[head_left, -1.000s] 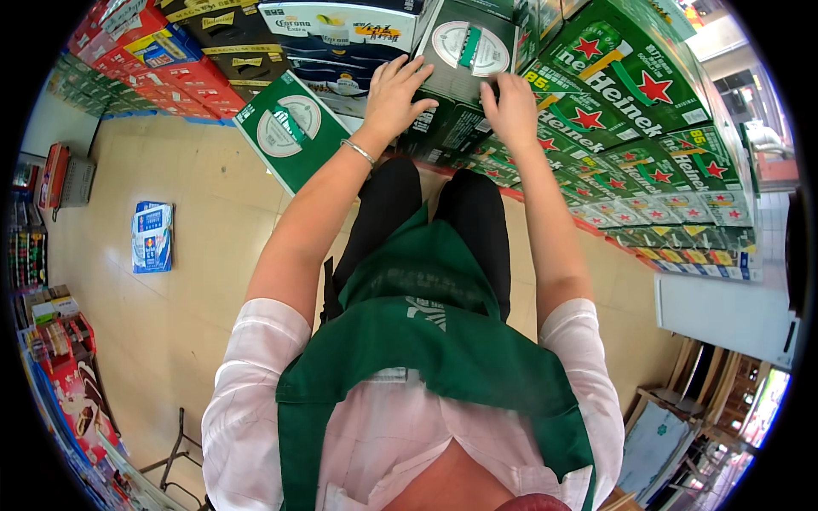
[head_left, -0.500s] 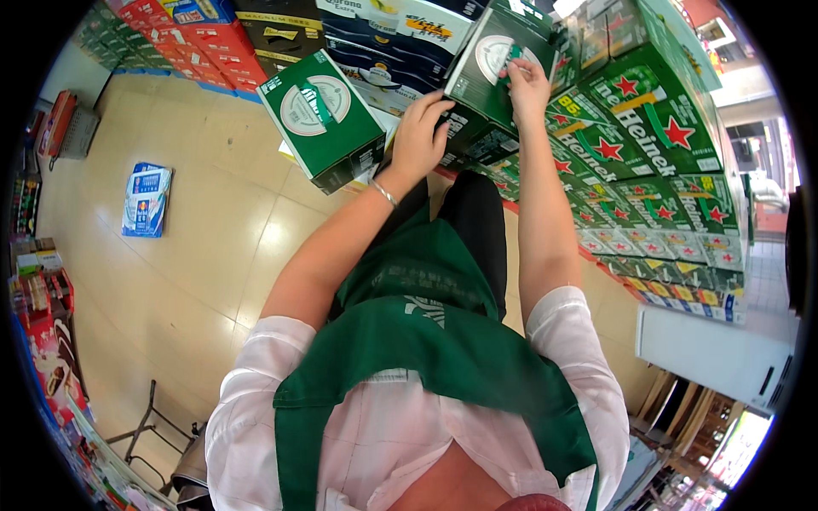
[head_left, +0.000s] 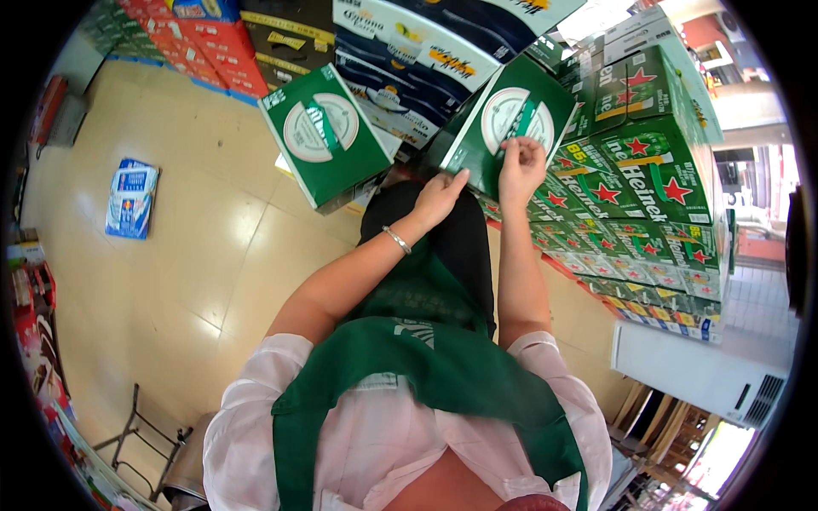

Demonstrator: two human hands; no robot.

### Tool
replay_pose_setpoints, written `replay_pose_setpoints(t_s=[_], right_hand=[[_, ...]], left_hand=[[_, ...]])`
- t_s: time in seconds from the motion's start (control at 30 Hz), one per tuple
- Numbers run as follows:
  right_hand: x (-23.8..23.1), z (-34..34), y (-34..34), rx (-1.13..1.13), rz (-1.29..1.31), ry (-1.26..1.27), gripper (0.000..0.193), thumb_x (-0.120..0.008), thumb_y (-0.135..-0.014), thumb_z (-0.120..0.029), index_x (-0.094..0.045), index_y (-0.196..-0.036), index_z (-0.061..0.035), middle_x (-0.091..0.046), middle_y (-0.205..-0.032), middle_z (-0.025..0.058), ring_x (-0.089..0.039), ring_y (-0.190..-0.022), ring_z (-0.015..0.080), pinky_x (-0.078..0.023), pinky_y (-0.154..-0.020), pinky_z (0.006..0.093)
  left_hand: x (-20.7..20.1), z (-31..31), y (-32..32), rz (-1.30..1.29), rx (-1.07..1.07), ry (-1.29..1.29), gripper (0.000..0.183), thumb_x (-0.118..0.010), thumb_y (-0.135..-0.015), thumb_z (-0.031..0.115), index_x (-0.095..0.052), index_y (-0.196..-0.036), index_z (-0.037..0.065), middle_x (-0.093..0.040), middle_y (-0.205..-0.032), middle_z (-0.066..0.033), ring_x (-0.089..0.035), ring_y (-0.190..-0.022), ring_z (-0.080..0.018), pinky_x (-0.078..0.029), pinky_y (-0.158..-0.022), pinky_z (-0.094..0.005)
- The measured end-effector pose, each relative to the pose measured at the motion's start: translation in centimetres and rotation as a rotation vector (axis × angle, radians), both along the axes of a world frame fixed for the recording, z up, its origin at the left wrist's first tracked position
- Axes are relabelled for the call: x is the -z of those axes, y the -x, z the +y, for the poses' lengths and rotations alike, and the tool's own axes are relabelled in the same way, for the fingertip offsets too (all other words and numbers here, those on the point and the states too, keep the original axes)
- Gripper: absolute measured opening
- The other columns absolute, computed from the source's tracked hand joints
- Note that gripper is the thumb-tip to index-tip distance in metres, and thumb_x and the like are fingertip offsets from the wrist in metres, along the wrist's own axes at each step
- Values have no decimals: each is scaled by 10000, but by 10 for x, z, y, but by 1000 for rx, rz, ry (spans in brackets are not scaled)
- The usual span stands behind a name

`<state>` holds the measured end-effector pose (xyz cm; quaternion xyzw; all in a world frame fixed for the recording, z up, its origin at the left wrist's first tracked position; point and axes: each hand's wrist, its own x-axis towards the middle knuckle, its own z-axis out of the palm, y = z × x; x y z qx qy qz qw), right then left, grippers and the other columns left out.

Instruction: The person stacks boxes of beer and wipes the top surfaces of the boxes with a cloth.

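Nearer than before, the right carton [head_left: 498,128] is being held just left of the stack [head_left: 643,179]; the right hand [head_left: 522,170] is gripping its handle [head_left: 523,117], the left hand [head_left: 438,201] touching its near edge, ideally steadying it.

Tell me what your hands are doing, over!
Left hand at near edge of green box. Right hand curled at its top. Second green box to its left.
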<state>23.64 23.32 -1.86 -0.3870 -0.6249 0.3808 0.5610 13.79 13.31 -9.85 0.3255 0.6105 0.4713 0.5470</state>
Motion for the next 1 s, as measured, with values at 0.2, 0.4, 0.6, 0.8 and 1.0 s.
replay_pose_setpoints(t_s=[0.2,0.4,0.6,0.8,1.0], right_hand=[[20,-26,2,109,-21,-62,79,-613,-871,-16,-573,-937,-2,-636,-767,40,-517,-581,51,-419,-536,195],[23,-52,0,193,-223,-313,76,-631,-784,26,-598,-826,-28,-552,-711,81,-529,-585,204,-442,-528,284],[49,-77,-17,62,-347,-447,137,-654,-717,26,-616,-830,-41,-595,-733,104,-571,-664,290,-468,-577,363],[56,-81,-38,-108,-340,-396,159,-659,-731,4,-635,-883,-36,-610,-783,107,-587,-746,290,-488,-657,384],[59,-91,-44,-185,-296,-407,182,-632,-736,7,-618,-915,-24,-629,-920,126,-586,-887,328,-484,-803,404]], left_hand=[[-4,-22,5,-33,40,-45,649,-459,-937,559,-564,-1108,-58,-620,-1003,-109,-618,-806,-177,-494,-640,-288],[22,-36,14,4,157,89,600,-435,-964,519,-636,-1011,-45,-658,-917,-108,-620,-742,-157,-473,-579,-272],[56,-64,3,-134,65,127,556,-453,-970,495,-636,-931,-29,-663,-797,-116,-624,-683,-156,-466,-546,-259],[48,-64,-21,-499,-180,113,552,-427,-981,490,-584,-1041,-36,-665,-874,-133,-651,-752,-196,-511,-620,-295],[9,-63,-19,-518,-129,313,571,-448,-961,528,-609,-1024,-16,-672,-863,-135,-671,-791,-203,-527,-653,-274]])
